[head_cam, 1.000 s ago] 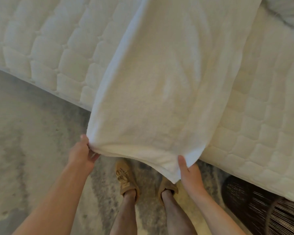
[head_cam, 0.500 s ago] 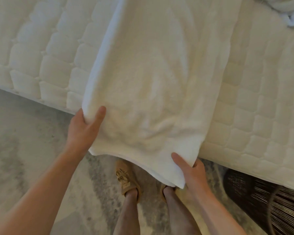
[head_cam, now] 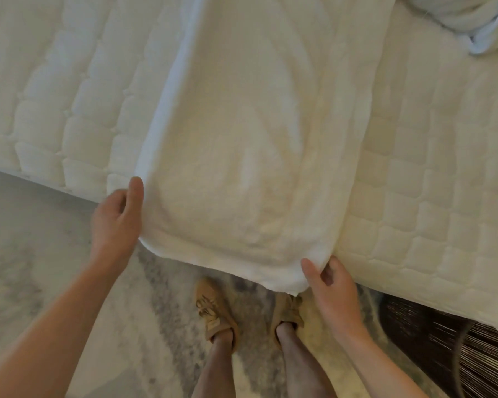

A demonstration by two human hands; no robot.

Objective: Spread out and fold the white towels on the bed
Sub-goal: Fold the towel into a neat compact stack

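Bed (head_cam: 55, 110): white quilted mattress fills the upper frame; its near edge runs slantwise from left down to right, with bare quilting on both sides of the towel.
Towel (head_cam: 256, 139): one, white, laid lengthwise on the bed, running from the top of the frame down to the near edge.
Towel edges: the left long edge is straight, with a thin rim of a lower layer showing; the right long edge lies flat on the quilting; the near end hangs just past the mattress edge, over the floor, with a soft bulge above it.
Left hand (head_cam: 115, 222): at the near left corner; the thumb lies straight along the towel's left edge, the fingers curl under the corner and grip it.
Right hand (head_cam: 334, 294): at the near right corner; thumb on top, curled fingers beneath, pinching the cloth.
Hands: two, one per corner, well apart.
Heap (head_cam: 457, 18): one crumpled white bundle at the bed's top right, apart from the towel; towel or other cloth, I cannot tell.
Shoes (head_cam: 213, 311): two, tan, on the floor below the hanging end; the right one is partly hidden by the towel corner.
Rug (head_cam: 26, 268): pale, mottled grey, open to the left.
Basket (head_cam: 443, 340): one, dark woven, beside the bed at lower right.
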